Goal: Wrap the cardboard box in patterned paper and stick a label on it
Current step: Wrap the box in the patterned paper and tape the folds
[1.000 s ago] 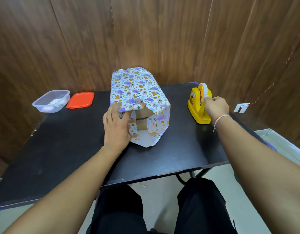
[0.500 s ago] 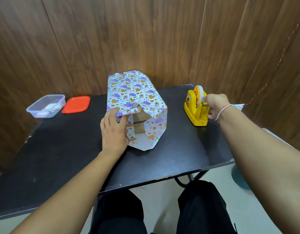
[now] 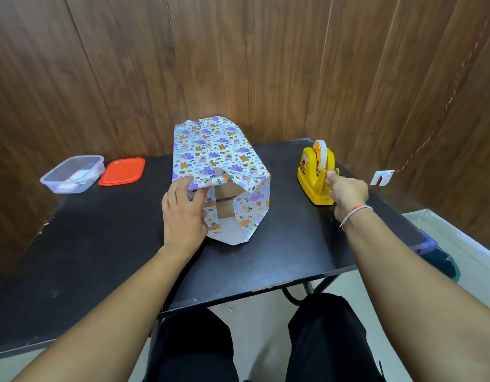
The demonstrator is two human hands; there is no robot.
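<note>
The cardboard box (image 3: 225, 201) stands in the middle of the black table, covered in white patterned paper (image 3: 213, 150) with purple and orange figures. Its near end is unclosed, so bare cardboard shows between loose paper flaps. My left hand (image 3: 183, 213) presses the left flap against the box's near left corner. My right hand (image 3: 345, 193) is at the front of the yellow tape dispenser (image 3: 315, 175), thumb and forefinger pinched at the tape end by the cutter.
A clear plastic tub (image 3: 73, 174) holding small paper pieces sits at the far left, with its red lid (image 3: 122, 171) beside it. The black table (image 3: 100, 244) backs onto a wooden wall. My knees are under the near edge.
My right hand has slid from the tape roll down to the dispenser's front cutter. My left hand stays on the paper flap. The view has shifted slightly.
</note>
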